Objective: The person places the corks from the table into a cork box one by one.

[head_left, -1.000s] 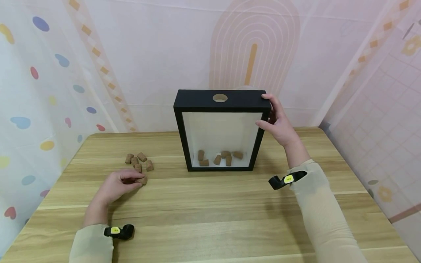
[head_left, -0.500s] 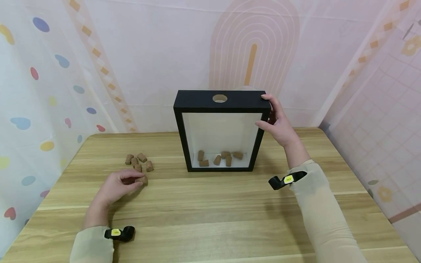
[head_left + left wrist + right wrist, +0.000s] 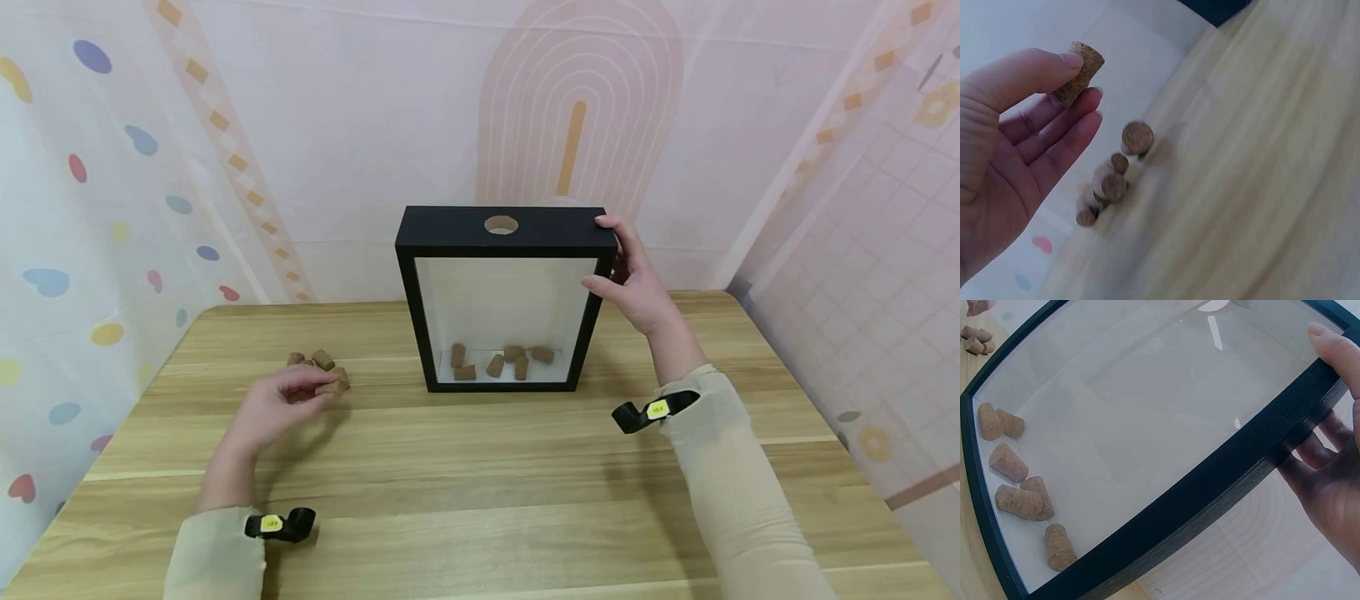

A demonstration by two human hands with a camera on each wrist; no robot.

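Note:
A black shadow-box frame [image 3: 505, 232] [image 3: 1222, 481] stands upright on the wooden table [image 3: 480, 475], with a round hole [image 3: 502, 224] in its top edge and several corks [image 3: 498, 362] [image 3: 1019, 487] behind its glass. My right hand [image 3: 628, 275] [image 3: 1325, 450] grips the frame's upper right corner, thumb on the front and fingers behind. My left hand [image 3: 281, 402] [image 3: 1019, 144] is raised just off the table and pinches one cork [image 3: 330, 387] [image 3: 1079, 72] between thumb and fingers. Several loose corks [image 3: 318, 362] [image 3: 1113, 178] lie on the table just beyond it.
Patterned pink walls close in the table at the back and on both sides. Black bands with yellow tags sit on both wrists [image 3: 281, 525] [image 3: 651, 410]. Bare wood stretches across the near half of the table.
My left hand has lifted a cork off the table and moved it slightly up and right, toward the frame. The right hand and the frame have not moved.

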